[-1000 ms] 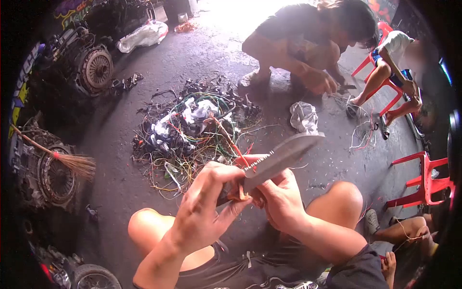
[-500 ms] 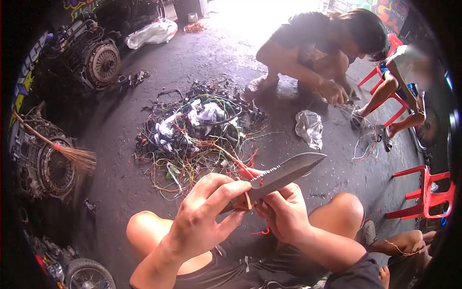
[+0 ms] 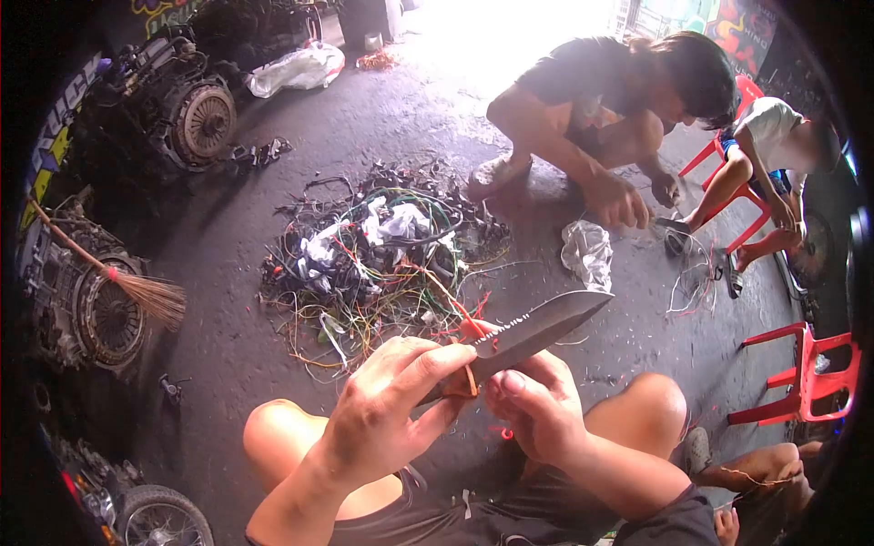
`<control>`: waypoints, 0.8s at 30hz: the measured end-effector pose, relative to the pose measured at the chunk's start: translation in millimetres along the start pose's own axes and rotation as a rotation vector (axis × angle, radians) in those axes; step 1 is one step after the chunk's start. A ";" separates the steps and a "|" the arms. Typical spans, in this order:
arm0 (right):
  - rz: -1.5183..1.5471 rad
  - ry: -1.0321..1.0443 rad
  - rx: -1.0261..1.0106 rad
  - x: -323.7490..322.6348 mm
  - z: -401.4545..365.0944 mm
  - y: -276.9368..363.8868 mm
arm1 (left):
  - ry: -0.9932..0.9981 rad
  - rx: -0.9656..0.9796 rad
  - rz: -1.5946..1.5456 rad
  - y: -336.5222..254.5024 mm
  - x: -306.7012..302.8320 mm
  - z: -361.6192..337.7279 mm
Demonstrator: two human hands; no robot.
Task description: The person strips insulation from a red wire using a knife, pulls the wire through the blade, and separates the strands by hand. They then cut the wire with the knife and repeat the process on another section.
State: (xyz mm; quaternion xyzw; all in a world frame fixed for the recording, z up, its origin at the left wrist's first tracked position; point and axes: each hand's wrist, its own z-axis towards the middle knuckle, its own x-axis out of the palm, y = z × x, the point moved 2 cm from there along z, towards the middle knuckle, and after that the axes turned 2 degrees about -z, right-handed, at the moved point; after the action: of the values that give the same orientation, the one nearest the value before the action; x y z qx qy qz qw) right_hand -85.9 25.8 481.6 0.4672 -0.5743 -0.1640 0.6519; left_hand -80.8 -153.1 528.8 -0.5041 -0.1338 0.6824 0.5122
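My left hand is closed around the handle of a large knife, whose grey blade points up and to the right. My right hand sits just below the blade, its fingers pinched on a thin red wire pressed against the blade near the handle. The wire runs up toward a tangled pile of coloured wires on the floor ahead of my knees.
A crouching person works on wires on the floor at the far right, next to a crumpled white bag. Another person sits on a red chair. A red stool, a broom and engine parts line the sides.
The knife and both hands stay together with the blade tilted slightly lower. The view has shifted a little, and the crouching person's hand has moved down toward the floor.
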 end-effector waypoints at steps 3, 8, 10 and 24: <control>-0.024 -0.047 0.056 6.4 -2.8 4.0 | 0.027 -0.023 0.007 -1.5 -0.7 -0.9; 0.038 0.084 0.051 -4.6 -3.6 -2.6 | 0.018 0.007 0.010 -1.0 0.0 -2.7; 0.026 0.063 0.045 0.0 -4.1 0.2 | -0.001 -0.010 -0.015 -1.4 0.8 -5.0; -0.109 0.159 0.023 5.2 -3.4 7.7 | -0.017 -0.043 -0.020 -5.5 0.4 -5.4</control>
State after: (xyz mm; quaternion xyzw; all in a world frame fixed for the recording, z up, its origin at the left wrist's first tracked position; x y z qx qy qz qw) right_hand -83.9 27.2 491.2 0.5167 -0.4962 -0.1552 0.6802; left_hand -73.2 -152.2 529.9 -0.5078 -0.1577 0.6786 0.5068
